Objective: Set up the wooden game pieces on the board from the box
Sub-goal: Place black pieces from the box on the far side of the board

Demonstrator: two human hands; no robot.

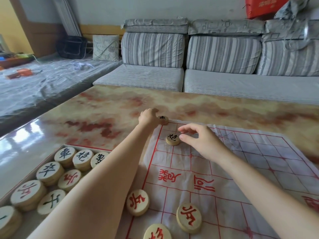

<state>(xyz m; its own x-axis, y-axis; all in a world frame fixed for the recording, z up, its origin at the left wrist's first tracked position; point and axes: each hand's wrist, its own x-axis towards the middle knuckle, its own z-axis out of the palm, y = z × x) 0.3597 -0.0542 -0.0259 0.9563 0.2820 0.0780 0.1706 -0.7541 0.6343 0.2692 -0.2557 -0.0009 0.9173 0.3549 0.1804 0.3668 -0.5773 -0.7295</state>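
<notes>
Left hand (pixel 148 116) was stretched to the far-left corner of the board (pixel 259 161), fingers curled against the corner piece (pixel 163 119). The back of the hand hid the grip, so I could not tell whether it held or only touched. Right hand (pixel 201 141) hovered loosely spread and held nothing, thumb just beside a black piece (pixel 172 139) lying flat on the board. Red pieces (pixel 137 202) lay nearer than both hands. More sat in the box (pixel 82 146), left of the left forearm.

Judgement: the pieces are light, rigid wooden discs, best pinched across the rim. The board looked like a thin, creased sheet on a glossy counter (pixel 103 107), so lift pieces rather than slide them.
</notes>
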